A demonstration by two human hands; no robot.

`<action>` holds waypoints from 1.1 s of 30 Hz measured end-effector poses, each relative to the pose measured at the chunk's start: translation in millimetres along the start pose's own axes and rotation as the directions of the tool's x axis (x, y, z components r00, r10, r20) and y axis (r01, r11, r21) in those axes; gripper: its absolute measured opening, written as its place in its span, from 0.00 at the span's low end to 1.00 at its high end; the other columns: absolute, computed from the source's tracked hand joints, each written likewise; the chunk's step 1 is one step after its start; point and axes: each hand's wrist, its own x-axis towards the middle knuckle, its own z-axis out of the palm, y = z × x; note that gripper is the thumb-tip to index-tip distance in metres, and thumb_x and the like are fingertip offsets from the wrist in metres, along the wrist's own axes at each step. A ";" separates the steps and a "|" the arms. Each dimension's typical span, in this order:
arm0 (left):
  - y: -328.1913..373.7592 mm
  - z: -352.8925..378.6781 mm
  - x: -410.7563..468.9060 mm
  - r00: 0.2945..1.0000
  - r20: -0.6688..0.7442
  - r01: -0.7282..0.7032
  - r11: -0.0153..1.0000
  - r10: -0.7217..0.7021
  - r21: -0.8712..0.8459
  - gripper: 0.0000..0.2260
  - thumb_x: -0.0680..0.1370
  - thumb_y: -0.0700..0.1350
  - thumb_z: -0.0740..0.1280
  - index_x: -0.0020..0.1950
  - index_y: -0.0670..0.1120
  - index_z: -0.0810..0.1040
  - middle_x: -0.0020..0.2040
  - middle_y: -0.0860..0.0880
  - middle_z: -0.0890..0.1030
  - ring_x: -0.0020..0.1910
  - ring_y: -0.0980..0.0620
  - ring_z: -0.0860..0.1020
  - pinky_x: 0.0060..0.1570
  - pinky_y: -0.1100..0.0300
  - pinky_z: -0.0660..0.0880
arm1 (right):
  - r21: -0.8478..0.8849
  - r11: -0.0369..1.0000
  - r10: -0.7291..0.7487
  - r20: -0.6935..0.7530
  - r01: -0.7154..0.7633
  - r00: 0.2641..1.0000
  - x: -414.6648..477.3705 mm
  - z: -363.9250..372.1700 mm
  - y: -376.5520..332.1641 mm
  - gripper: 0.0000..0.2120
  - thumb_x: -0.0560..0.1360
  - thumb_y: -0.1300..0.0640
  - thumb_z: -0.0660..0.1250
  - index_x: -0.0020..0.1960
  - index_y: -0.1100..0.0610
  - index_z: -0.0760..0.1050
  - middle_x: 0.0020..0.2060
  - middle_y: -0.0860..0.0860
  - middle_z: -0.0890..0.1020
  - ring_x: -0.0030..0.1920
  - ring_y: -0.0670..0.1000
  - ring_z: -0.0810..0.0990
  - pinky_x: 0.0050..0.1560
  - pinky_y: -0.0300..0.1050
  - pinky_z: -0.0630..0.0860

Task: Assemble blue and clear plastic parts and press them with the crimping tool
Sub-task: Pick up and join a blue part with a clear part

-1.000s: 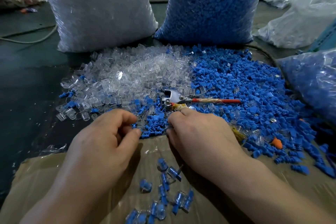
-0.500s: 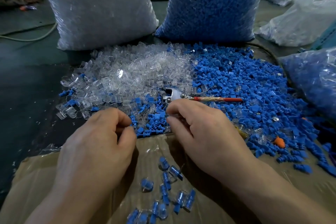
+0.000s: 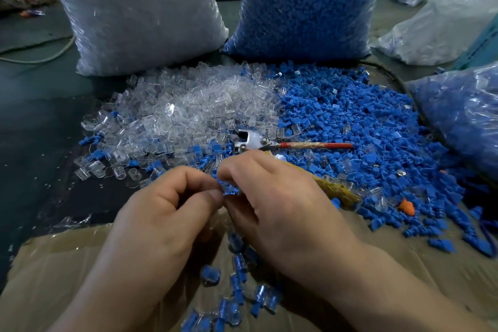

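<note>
Hidden/unclear: both forearms are cut off by the bottom edge; fingertips of left hand (image 3: 161,218) and right hand (image 3: 283,202) curl inward, so the contact faces are out of sight; motion blur softens the lower frame. Only a corner of the blue part (image 3: 229,189) shows between them; cannot tell whether a clear piece sits on it.

Hands: left thumb and index pinch the blue part from the left; right fingers are curled on it from the right; both are narrow, knuckles up, over the near edge of the piles.

Crimping tool (image 3: 283,144): lies on the parts just beyond the right hand, untouched; long axis roughly left-right, metal head to the left, red handle pointing right. Its second, yellowish-wrapped handle angles toward the near right; its upper stretch is covered by the right hand.

Blue part's axis: too little visible to call.

Surroundings: clear parts pile (image 3: 175,113) on the left, blue parts pile (image 3: 363,129) on the right, meeting in the middle; assembled pieces (image 3: 237,277) lie on the cardboard (image 3: 67,264) between the wrists, partly hidden.

Versus 0.5 s ago: the hands were apart with a gap at the pile edge; now they have closed up and meet on the part; the tool has not moved.
</note>
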 end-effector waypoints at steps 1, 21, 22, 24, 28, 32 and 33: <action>-3.5 0.6 0.9 1.000 -0.012 0.022 1.000 -0.022 -0.017 0.04 0.72 0.52 0.73 0.44 0.54 0.84 0.27 0.49 0.77 0.24 0.54 0.71 0.25 0.59 0.68 | 0.003 1.000 0.023 0.001 -0.023 1.000 -0.9 0.1 1.8 0.10 0.75 0.57 0.66 0.56 0.51 0.73 0.47 0.47 0.77 0.43 0.49 0.74 0.39 0.49 0.73; -8.7 -2.0 5.4 0.995 -0.024 -0.094 0.976 0.100 0.198 0.07 0.77 0.47 0.65 0.43 0.59 0.79 0.46 0.62 0.85 0.34 0.63 0.81 0.35 0.59 0.75 | -0.282 0.959 0.100 0.194 -0.042 0.976 15.9 10.6 18.2 0.07 0.78 0.56 0.61 0.55 0.50 0.75 0.50 0.46 0.73 0.49 0.49 0.70 0.44 0.44 0.68; -10.9 -2.7 6.4 0.995 -0.035 -0.084 0.984 0.091 0.157 0.10 0.79 0.44 0.66 0.43 0.58 0.80 0.46 0.61 0.85 0.38 0.63 0.83 0.37 0.58 0.77 | -0.281 0.958 0.106 0.183 -0.051 0.977 15.0 10.8 18.9 0.06 0.78 0.57 0.61 0.53 0.50 0.75 0.49 0.46 0.74 0.49 0.49 0.70 0.45 0.44 0.70; -14.0 -2.8 8.1 0.996 -0.069 -0.056 0.996 0.060 0.064 0.10 0.79 0.42 0.68 0.43 0.56 0.82 0.47 0.57 0.86 0.44 0.57 0.85 0.41 0.52 0.81 | -0.245 0.966 0.117 0.149 -0.078 0.982 13.7 10.6 20.9 0.06 0.77 0.58 0.62 0.52 0.52 0.76 0.49 0.47 0.75 0.49 0.50 0.72 0.47 0.48 0.73; -16.6 -1.4 9.5 0.993 -0.091 0.052 0.984 -0.068 -0.171 0.03 0.74 0.45 0.72 0.44 0.52 0.85 0.43 0.45 0.87 0.41 0.45 0.86 0.41 0.50 0.81 | -0.032 0.983 0.179 0.019 -0.178 0.984 11.5 7.1 24.2 0.05 0.76 0.59 0.66 0.51 0.52 0.76 0.49 0.45 0.76 0.47 0.46 0.74 0.47 0.44 0.72; -13.5 -0.9 8.5 0.986 -0.096 0.103 0.950 -0.136 -0.295 0.05 0.75 0.39 0.72 0.42 0.49 0.84 0.41 0.41 0.86 0.32 0.46 0.84 0.33 0.55 0.79 | 0.047 0.975 0.220 -0.045 -0.218 0.974 11.6 4.8 25.6 0.05 0.77 0.59 0.67 0.46 0.50 0.74 0.43 0.42 0.75 0.45 0.43 0.72 0.48 0.37 0.68; -11.3 -0.2 7.8 0.986 -0.092 0.105 0.944 -0.140 -0.312 0.03 0.73 0.40 0.73 0.42 0.48 0.84 0.39 0.40 0.86 0.30 0.47 0.83 0.32 0.56 0.79 | 0.050 0.974 0.224 -0.056 -0.221 0.973 11.8 4.0 25.5 0.05 0.77 0.59 0.67 0.46 0.50 0.75 0.42 0.42 0.76 0.45 0.43 0.72 0.48 0.36 0.68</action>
